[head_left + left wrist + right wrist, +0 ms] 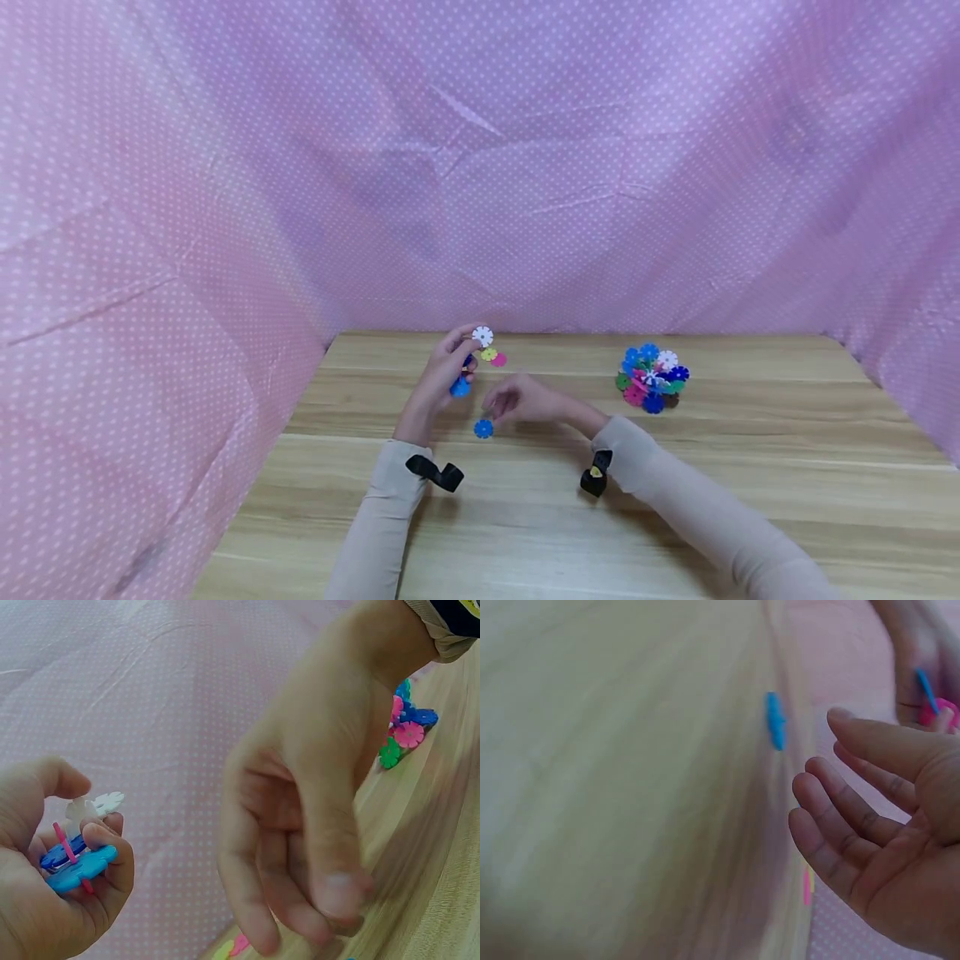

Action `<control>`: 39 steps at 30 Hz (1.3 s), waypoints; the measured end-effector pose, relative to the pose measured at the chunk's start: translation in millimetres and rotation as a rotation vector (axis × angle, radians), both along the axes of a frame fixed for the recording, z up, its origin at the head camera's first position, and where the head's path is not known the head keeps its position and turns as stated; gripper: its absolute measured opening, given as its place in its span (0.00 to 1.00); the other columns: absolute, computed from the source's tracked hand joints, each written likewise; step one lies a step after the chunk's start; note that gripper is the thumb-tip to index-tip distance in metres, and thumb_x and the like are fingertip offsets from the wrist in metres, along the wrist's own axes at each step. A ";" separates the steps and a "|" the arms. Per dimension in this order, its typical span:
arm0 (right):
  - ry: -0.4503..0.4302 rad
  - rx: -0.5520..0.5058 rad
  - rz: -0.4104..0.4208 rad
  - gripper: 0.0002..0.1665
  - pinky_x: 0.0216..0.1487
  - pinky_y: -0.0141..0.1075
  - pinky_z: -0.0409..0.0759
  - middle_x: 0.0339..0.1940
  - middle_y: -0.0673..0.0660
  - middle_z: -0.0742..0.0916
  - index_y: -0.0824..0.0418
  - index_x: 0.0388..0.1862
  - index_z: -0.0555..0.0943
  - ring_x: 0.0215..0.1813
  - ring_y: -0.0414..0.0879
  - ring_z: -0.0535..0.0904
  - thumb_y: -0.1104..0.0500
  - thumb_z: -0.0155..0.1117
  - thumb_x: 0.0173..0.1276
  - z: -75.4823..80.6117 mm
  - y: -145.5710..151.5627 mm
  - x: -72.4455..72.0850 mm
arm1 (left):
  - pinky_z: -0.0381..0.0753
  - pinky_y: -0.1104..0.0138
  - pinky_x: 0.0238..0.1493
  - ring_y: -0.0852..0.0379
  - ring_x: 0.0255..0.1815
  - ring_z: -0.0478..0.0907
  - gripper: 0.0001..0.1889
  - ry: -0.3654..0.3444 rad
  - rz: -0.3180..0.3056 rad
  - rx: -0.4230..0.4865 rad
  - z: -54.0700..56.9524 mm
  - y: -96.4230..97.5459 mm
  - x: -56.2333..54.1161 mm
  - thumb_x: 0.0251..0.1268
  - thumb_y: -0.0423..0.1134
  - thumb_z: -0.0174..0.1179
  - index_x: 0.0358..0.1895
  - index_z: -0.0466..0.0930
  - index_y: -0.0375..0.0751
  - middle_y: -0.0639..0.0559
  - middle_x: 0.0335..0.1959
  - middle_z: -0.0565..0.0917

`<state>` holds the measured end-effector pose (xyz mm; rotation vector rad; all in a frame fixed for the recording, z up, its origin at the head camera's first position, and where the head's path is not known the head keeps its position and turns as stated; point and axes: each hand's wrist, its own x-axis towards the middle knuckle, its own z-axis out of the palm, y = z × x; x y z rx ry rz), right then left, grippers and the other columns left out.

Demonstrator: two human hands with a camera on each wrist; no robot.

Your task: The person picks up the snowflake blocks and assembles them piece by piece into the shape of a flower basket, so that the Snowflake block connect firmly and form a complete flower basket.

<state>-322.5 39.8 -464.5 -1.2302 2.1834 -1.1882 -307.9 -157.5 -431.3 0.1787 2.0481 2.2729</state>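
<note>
My left hand (435,385) is raised over the table's left part and holds a small joined group of plastic snowflake discs. In the left wrist view that group shows a light blue disc (82,868), a dark blue disc (56,856), white discs (109,802) and a pink disc (63,838) standing edgewise. The palm and fingers hide some of it. My right hand (527,400) hovers close by with fingers loosely bent and nothing between them. Just below its fingertips, a single blue disc (483,428) lies on the wood.
A yellow disc (489,355) and a pink disc (500,360) lie together beyond the hands. Farther right stands a ball-like cluster of many-coloured discs (652,379). Pink dotted cloth (525,250) hangs behind and beside the wooden table (525,533).
</note>
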 end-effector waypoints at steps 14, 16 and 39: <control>0.118 0.093 0.180 0.19 0.31 0.24 0.70 0.28 0.59 0.82 0.72 0.55 0.84 0.29 0.37 0.70 0.70 0.71 0.64 -5.5 -12.1 -0.2 | 0.69 0.77 0.22 0.66 0.22 0.67 0.20 0.030 0.007 -0.067 -3.3 0.6 0.5 0.77 0.39 0.57 0.69 0.73 0.46 0.55 0.38 0.72; 0.141 0.104 0.182 0.17 0.31 0.24 0.69 0.27 0.57 0.82 0.70 0.52 0.85 0.29 0.36 0.69 0.70 0.71 0.64 -6.0 -12.9 -1.0 | 0.69 0.77 0.23 0.66 0.22 0.67 0.20 0.037 0.008 -0.073 -3.2 0.1 0.2 0.77 0.39 0.57 0.69 0.74 0.47 0.55 0.38 0.71; -0.216 0.015 -0.084 0.09 0.41 0.32 0.84 0.36 0.59 0.89 0.69 0.42 0.84 0.37 0.40 0.83 0.72 0.71 0.62 -7.5 23.5 -12.9 | 0.70 0.77 0.21 0.65 0.21 0.68 0.21 0.019 0.052 -0.086 -4.5 -0.7 2.9 0.76 0.36 0.56 0.70 0.73 0.47 0.54 0.37 0.72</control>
